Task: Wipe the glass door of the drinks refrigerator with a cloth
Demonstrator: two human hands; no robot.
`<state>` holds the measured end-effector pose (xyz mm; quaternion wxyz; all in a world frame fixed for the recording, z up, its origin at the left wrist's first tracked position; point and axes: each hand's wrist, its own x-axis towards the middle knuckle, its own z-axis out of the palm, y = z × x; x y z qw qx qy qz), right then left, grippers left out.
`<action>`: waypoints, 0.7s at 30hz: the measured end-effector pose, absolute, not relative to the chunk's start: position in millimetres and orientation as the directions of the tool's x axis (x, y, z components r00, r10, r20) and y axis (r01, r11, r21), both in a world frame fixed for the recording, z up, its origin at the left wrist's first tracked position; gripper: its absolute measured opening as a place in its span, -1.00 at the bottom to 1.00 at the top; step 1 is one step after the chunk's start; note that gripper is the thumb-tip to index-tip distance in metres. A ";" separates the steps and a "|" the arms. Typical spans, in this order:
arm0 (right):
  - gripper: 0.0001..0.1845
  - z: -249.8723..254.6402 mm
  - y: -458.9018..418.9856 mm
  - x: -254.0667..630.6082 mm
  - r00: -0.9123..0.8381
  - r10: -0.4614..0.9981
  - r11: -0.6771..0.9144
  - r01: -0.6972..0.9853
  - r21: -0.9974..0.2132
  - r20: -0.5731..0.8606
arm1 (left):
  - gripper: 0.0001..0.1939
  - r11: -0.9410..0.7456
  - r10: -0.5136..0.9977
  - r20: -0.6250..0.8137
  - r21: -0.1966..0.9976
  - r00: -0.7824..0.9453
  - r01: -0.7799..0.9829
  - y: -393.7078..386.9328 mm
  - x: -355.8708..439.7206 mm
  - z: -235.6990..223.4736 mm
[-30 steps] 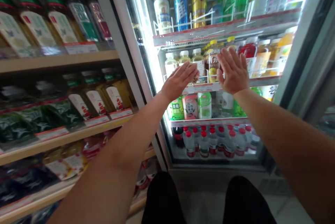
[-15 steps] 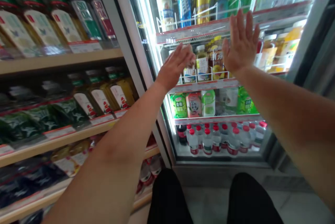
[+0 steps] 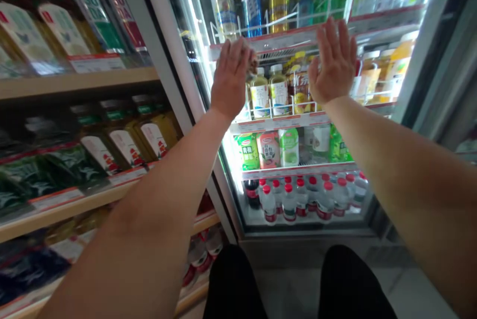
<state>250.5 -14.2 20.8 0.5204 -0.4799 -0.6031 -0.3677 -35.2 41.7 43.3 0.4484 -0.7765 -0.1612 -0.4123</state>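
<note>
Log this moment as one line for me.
left hand: raised, brownish item at fingers, grip unclear | right hand: open, raised | front: lit drinks cooler | cooler bottom: red-capped bottles

Black trousers [image 3: 234, 284], arms sleeveless, hands bare.

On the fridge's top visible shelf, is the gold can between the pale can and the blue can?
No, the blue can is in the middle, between the pale can and the gold can.
</note>
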 end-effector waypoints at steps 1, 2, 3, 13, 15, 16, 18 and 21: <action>-0.29 20.3 -13.5 250.8 0.003 0.195 0.270 0.961 -0.057 0.981 | -0.33 -0.543 -0.130 0.724 -0.623 0.678 0.562 40.3 -30.5 40.4; -0.29 20.1 -12.9 251.0 0.006 0.198 0.276 0.959 -0.061 0.980 | -0.34 -0.543 -0.136 0.624 -0.697 0.770 0.469 37.8 -25.8 37.6; -0.30 19.9 -12.5 251.2 0.011 0.204 0.285 0.956 -0.070 0.979 | -0.36 -0.544 -0.136 0.503 -0.758 0.853 0.360 35.2 -21.6 36.1; -0.31 20.2 -14.4 249.9 0.027 0.229 0.314 0.944 -0.100 0.973 | -0.45 -0.537 -0.085 0.709 -0.625 0.700 0.567 28.1 13.1 43.3; -0.31 19.8 -14.0 249.9 0.034 0.229 0.301 0.948 -0.104 0.973 | -0.50 -0.547 -0.074 0.499 -0.744 0.864 0.383 25.8 12.9 43.3; -0.31 19.5 -13.9 249.9 0.034 0.227 0.307 0.946 -0.105 0.973 | -0.51 -0.548 -0.072 0.465 -0.758 0.882 0.355 26.2 9.8 46.6; -0.31 18.8 -14.1 250.3 0.024 0.211 0.325 0.941 -0.093 0.977 | -0.52 -0.539 -0.081 0.592 -0.702 0.802 0.465 30.7 0.8 55.6; -0.30 18.6 -13.9 251.2 0.018 0.212 0.311 0.947 -0.085 0.977 | -0.47 -0.528 -0.116 0.814 -0.536 0.569 0.659 38.2 -8.3 56.7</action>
